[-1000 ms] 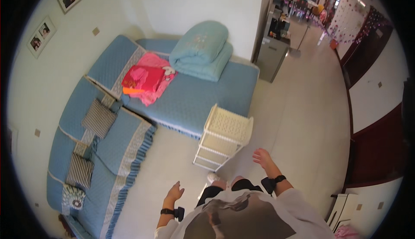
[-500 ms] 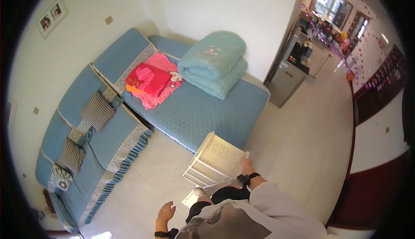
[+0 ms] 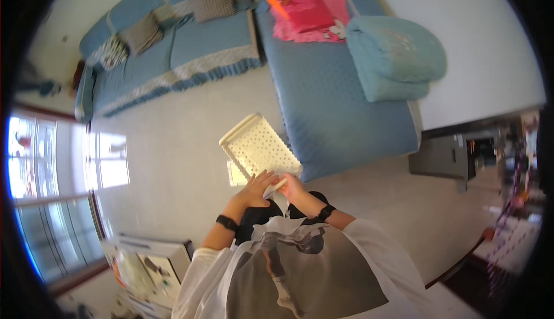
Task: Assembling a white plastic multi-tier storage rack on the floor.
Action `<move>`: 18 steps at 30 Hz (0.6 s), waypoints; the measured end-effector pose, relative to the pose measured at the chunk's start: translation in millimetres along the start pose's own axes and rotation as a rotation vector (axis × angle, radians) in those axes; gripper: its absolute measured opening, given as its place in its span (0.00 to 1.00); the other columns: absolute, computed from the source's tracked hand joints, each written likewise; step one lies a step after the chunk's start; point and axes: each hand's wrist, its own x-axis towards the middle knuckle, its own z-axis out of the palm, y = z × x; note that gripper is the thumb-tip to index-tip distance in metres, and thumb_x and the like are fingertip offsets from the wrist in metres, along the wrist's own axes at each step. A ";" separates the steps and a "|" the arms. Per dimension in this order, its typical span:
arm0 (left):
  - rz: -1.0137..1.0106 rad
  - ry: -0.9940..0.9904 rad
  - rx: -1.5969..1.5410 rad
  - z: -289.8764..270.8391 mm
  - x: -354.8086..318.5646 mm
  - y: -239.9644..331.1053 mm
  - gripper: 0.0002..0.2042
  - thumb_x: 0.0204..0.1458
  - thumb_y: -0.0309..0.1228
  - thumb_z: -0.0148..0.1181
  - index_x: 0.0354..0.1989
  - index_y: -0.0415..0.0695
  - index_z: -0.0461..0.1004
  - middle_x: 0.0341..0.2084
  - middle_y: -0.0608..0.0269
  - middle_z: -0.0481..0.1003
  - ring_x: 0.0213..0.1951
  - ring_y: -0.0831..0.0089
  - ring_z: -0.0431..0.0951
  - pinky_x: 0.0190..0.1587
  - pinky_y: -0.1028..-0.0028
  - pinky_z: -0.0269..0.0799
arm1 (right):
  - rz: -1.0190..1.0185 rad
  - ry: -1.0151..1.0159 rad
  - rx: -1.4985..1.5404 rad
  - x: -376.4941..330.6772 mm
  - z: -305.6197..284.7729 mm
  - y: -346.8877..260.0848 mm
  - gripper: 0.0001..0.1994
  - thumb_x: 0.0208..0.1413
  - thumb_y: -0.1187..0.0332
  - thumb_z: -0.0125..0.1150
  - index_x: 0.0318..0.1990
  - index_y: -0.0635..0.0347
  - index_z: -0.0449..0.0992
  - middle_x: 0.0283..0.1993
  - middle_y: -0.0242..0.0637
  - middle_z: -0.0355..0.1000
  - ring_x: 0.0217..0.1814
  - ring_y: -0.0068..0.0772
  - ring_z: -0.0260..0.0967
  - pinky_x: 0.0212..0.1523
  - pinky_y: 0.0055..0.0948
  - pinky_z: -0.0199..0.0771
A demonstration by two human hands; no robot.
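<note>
A cream plastic rack point(image 3: 262, 143) with a raised rim and a panel full of small holes is held in front of my body, above the floor. My right hand point(image 3: 293, 188) is closed round its near end, at the corner closest to me. My left hand point(image 3: 254, 191) lies at the same end, fingers stretched out and reaching to the rack's edge beside my right fingers. Its thumb is apart from the fingers. Each wrist wears a black band. The rack's underside and side bars are mostly hidden from above.
A blue-covered daybed point(image 3: 323, 111) stands just beyond the rack's right side, bearing a folded teal quilt point(image 3: 398, 59) and red and pink bedding point(image 3: 306, 10). Left of it runs a blue sofa point(image 3: 190, 53) with cushions. A grey cabinet point(image 3: 441, 157) stands right; a cluttered white table point(image 3: 156, 261) lower left.
My left hand has come from beside my body to the rack's near end. The rack has swung so its perforated panel faces up. My view has turned left.
</note>
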 end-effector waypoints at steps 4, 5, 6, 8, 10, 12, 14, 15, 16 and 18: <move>-0.240 -0.098 0.087 39.4 -39.7 -34.5 0.55 0.32 0.40 0.75 0.74 0.50 0.51 0.74 0.51 0.46 0.75 0.52 0.42 0.74 0.46 0.38 | -0.041 0.100 0.021 12.3 -0.9 3.3 0.10 0.62 0.64 0.58 0.32 0.56 0.66 0.26 0.36 0.66 0.29 0.36 0.70 0.40 0.46 0.80; -0.258 -0.094 0.074 44.7 -44.5 -38.2 0.55 0.32 0.40 0.75 0.74 0.50 0.51 0.74 0.51 0.46 0.75 0.52 0.42 0.74 0.46 0.38 | -0.014 0.113 0.062 14.8 -3.2 -0.1 0.12 0.61 0.64 0.59 0.29 0.54 0.63 0.23 0.33 0.60 0.24 0.31 0.63 0.34 0.44 0.79; -0.199 -0.082 0.246 52.7 -45.0 -36.1 0.55 0.33 0.41 0.75 0.74 0.51 0.50 0.74 0.53 0.46 0.76 0.54 0.42 0.74 0.47 0.37 | -0.023 0.151 0.040 19.2 -3.8 0.1 0.15 0.61 0.63 0.59 0.28 0.54 0.60 0.21 0.32 0.59 0.22 0.30 0.60 0.31 0.43 0.76; -0.154 -0.065 0.402 62.8 -41.9 -26.1 0.54 0.34 0.41 0.76 0.74 0.52 0.50 0.75 0.55 0.45 0.76 0.56 0.41 0.74 0.47 0.36 | -0.012 0.150 -0.038 12.4 0.3 -3.2 0.15 0.63 0.62 0.58 0.27 0.53 0.59 0.19 0.32 0.57 0.19 0.31 0.58 0.30 0.44 0.75; -0.078 0.073 0.565 58.9 -17.3 -19.2 0.54 0.36 0.41 0.76 0.74 0.55 0.49 0.75 0.60 0.45 0.76 0.58 0.41 0.75 0.49 0.36 | -0.014 0.183 -0.096 9.5 3.9 -8.9 0.15 0.63 0.62 0.56 0.27 0.53 0.59 0.18 0.31 0.56 0.18 0.32 0.57 0.30 0.45 0.74; -0.015 0.105 0.678 57.5 4.3 -20.2 0.57 0.33 0.42 0.78 0.74 0.57 0.48 0.75 0.62 0.44 0.76 0.59 0.40 0.74 0.47 0.36 | -0.005 0.209 -0.165 4.2 9.7 -4.9 0.15 0.64 0.61 0.55 0.27 0.53 0.59 0.18 0.31 0.55 0.17 0.33 0.56 0.30 0.45 0.74; 0.063 0.146 0.787 50.3 19.0 -20.1 0.59 0.30 0.43 0.80 0.75 0.59 0.47 0.75 0.64 0.43 0.76 0.59 0.40 0.74 0.45 0.35 | -0.040 0.250 -0.277 2.3 7.7 -8.8 0.15 0.64 0.60 0.53 0.27 0.53 0.59 0.17 0.30 0.55 0.16 0.33 0.56 0.30 0.47 0.74; 0.040 -0.050 0.696 40.2 24.9 -14.9 0.61 0.27 0.45 0.81 0.75 0.62 0.47 0.76 0.65 0.42 0.76 0.60 0.39 0.73 0.43 0.35 | -0.035 0.290 -0.299 1.9 6.4 -13.1 0.14 0.63 0.60 0.52 0.27 0.53 0.59 0.16 0.30 0.55 0.16 0.32 0.56 0.30 0.48 0.74; 0.020 -0.244 0.600 35.4 28.3 -12.3 0.63 0.25 0.47 0.81 0.75 0.64 0.47 0.76 0.66 0.40 0.76 0.60 0.38 0.73 0.40 0.34 | -0.038 0.302 -0.317 0.2 4.6 -16.8 0.14 0.63 0.60 0.52 0.27 0.53 0.59 0.16 0.30 0.55 0.16 0.32 0.56 0.30 0.48 0.74; 0.019 -0.237 0.586 51.3 31.2 -20.9 0.67 0.19 0.50 0.82 0.75 0.66 0.45 0.76 0.67 0.37 0.76 0.61 0.36 0.71 0.36 0.34 | -0.023 0.317 -0.347 -7.1 3.3 -21.0 0.13 0.63 0.61 0.51 0.27 0.53 0.60 0.16 0.31 0.55 0.16 0.32 0.56 0.30 0.48 0.74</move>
